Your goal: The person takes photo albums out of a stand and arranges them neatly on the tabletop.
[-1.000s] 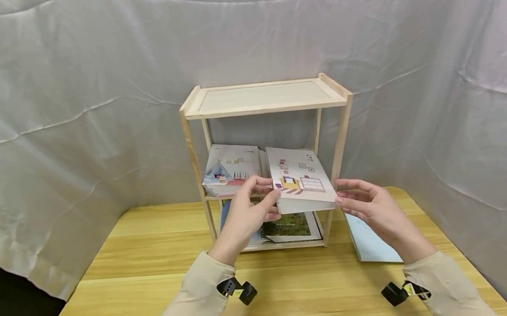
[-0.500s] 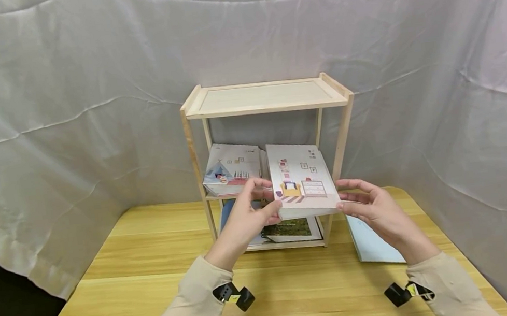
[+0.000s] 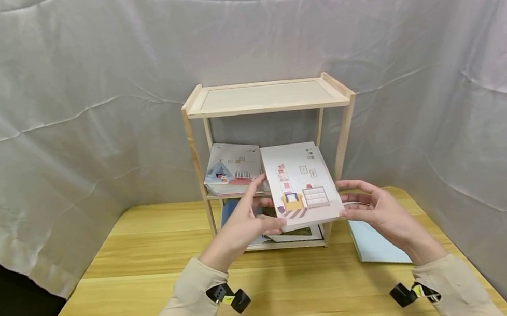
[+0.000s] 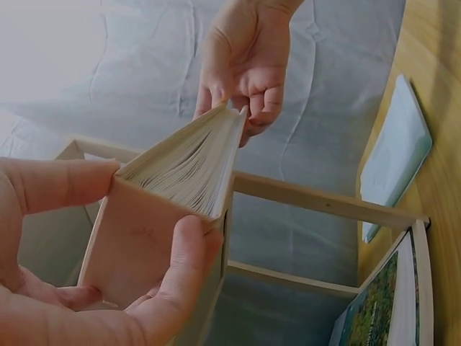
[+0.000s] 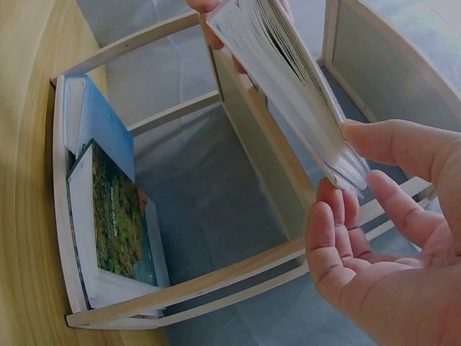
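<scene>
A thick white photo album (image 3: 300, 178) with a drawn armchair and dresser on its cover is held at the middle shelf's front, tilted toward me. My left hand (image 3: 246, 221) pinches its left edge, thumb on the near corner; the left wrist view shows thumb and fingers across the album's spine (image 4: 137, 238). On the opposite side my right hand (image 3: 379, 214) pinches the near right corner between thumb and fingers. In the right wrist view, the page edges (image 5: 288, 79) face that hand. Another white album (image 3: 233, 165) with a blue tent drawing lies on the shelf to its left.
The wooden shelf rack (image 3: 267, 96) stands on the wooden table (image 3: 156, 294). Its bottom level holds a blue album (image 5: 108, 126) and one with a forest-picture cover (image 5: 119, 216). A pale blue book (image 3: 376, 243) lies right of the rack. Grey curtain (image 3: 66, 122) hangs behind.
Both hands have drawn the white album toward me and downward, out from the shelf. More of its cover faces up now, and it covers more of the forest-picture album below.
</scene>
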The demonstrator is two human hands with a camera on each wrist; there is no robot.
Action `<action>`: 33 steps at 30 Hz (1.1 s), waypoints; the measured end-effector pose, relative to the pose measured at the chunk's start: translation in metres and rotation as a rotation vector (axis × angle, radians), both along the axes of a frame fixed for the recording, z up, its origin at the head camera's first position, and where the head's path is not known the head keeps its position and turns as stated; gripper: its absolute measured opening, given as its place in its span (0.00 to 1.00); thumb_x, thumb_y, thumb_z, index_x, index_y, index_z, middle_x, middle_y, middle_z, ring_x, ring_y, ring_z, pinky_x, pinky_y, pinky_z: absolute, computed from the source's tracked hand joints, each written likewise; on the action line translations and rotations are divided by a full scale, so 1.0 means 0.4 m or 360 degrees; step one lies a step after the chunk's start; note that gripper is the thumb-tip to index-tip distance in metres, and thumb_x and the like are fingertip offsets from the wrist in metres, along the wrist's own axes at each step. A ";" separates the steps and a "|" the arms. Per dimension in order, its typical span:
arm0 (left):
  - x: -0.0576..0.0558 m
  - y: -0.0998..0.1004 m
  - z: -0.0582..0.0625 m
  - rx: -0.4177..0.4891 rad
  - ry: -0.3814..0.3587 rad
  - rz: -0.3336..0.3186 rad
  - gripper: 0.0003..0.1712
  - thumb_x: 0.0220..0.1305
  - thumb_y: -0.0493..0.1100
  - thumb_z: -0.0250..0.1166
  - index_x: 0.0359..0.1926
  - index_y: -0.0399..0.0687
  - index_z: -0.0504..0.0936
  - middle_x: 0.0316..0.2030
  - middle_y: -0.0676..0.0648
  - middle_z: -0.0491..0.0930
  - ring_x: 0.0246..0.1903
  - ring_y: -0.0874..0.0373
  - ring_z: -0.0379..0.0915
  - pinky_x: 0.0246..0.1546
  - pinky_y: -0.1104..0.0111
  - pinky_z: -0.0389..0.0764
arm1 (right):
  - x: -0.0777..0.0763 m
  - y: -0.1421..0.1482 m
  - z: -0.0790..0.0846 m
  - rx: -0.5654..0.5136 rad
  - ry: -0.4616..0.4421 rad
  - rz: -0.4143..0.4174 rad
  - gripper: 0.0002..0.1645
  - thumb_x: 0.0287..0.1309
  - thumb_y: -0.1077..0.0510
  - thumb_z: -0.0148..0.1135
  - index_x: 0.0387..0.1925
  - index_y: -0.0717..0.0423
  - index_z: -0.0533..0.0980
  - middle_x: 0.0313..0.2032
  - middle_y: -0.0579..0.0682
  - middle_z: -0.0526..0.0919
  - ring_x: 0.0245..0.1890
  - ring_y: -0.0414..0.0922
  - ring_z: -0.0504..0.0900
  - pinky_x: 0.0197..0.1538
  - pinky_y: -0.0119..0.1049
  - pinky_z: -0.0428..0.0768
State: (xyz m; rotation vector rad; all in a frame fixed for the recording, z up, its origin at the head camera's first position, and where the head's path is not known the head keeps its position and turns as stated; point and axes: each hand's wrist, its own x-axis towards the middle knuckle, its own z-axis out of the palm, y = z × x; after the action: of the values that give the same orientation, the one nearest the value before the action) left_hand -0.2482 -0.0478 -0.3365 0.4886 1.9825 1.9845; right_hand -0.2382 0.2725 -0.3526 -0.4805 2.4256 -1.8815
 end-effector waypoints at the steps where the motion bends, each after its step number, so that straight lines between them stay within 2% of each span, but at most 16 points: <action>1: 0.001 -0.002 0.001 0.0005 -0.0001 -0.0013 0.66 0.60 0.27 0.74 0.86 0.74 0.47 0.67 0.32 0.68 0.45 0.48 0.87 0.52 0.54 0.92 | 0.001 0.000 0.000 0.0016 0.0002 0.0004 0.40 0.68 0.65 0.71 0.77 0.61 0.65 0.57 0.52 0.81 0.51 0.42 0.87 0.55 0.32 0.87; 5: 0.003 -0.008 0.003 0.0003 0.0010 -0.0054 0.69 0.58 0.26 0.74 0.85 0.78 0.46 0.64 0.33 0.69 0.48 0.47 0.86 0.51 0.56 0.91 | 0.003 0.003 -0.003 0.0049 0.0007 0.0044 0.42 0.67 0.65 0.72 0.77 0.60 0.65 0.55 0.53 0.82 0.49 0.43 0.87 0.53 0.33 0.89; 8: 0.002 -0.011 0.002 0.0009 -0.0001 -0.0054 0.67 0.59 0.27 0.74 0.83 0.79 0.47 0.63 0.33 0.69 0.49 0.47 0.84 0.50 0.55 0.92 | 0.004 0.005 -0.005 0.0050 -0.0003 0.0084 0.42 0.67 0.66 0.73 0.77 0.59 0.65 0.54 0.52 0.82 0.46 0.42 0.86 0.51 0.33 0.89; 15: -0.004 -0.014 -0.009 0.0056 0.0041 -0.0025 0.47 0.75 0.36 0.68 0.81 0.73 0.52 0.56 0.34 0.70 0.43 0.49 0.83 0.46 0.52 0.93 | 0.011 0.004 -0.010 0.0073 -0.0027 0.0143 0.45 0.66 0.66 0.73 0.79 0.58 0.63 0.55 0.54 0.82 0.44 0.41 0.86 0.48 0.32 0.89; 17: -0.004 -0.016 -0.013 0.0053 0.0047 -0.0021 0.45 0.77 0.38 0.67 0.81 0.72 0.53 0.55 0.35 0.71 0.42 0.50 0.84 0.46 0.51 0.93 | 0.013 0.002 -0.012 0.0076 -0.0027 0.0149 0.45 0.65 0.67 0.73 0.79 0.58 0.63 0.55 0.54 0.81 0.44 0.42 0.86 0.48 0.32 0.89; 21: -0.002 -0.020 -0.019 0.0055 0.0043 -0.0028 0.48 0.75 0.36 0.68 0.82 0.71 0.52 0.57 0.34 0.72 0.42 0.51 0.84 0.46 0.51 0.93 | 0.014 0.000 -0.017 0.0077 -0.0022 0.0160 0.46 0.64 0.67 0.73 0.79 0.58 0.63 0.55 0.54 0.78 0.44 0.41 0.85 0.48 0.31 0.88; 28: 0.003 -0.024 -0.034 0.0056 0.0043 -0.0051 0.53 0.73 0.35 0.70 0.82 0.77 0.50 0.60 0.33 0.71 0.44 0.50 0.85 0.48 0.50 0.93 | 0.017 -0.001 -0.032 0.0092 0.0026 0.0142 0.46 0.62 0.68 0.75 0.78 0.57 0.65 0.54 0.56 0.76 0.43 0.42 0.84 0.46 0.29 0.86; 33: 0.007 -0.028 -0.046 0.0063 0.0032 -0.0057 0.54 0.72 0.36 0.71 0.82 0.78 0.49 0.61 0.33 0.70 0.43 0.51 0.86 0.48 0.51 0.93 | 0.023 -0.009 -0.042 0.0120 0.0061 0.0095 0.42 0.64 0.66 0.74 0.75 0.59 0.67 0.52 0.57 0.76 0.42 0.42 0.82 0.45 0.30 0.86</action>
State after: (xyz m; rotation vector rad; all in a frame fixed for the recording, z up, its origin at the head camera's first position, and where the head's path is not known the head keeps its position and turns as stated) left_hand -0.2454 -0.0588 -0.3547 0.5521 1.9359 2.0080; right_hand -0.2289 0.2690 -0.3692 -0.5831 2.4665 -1.7670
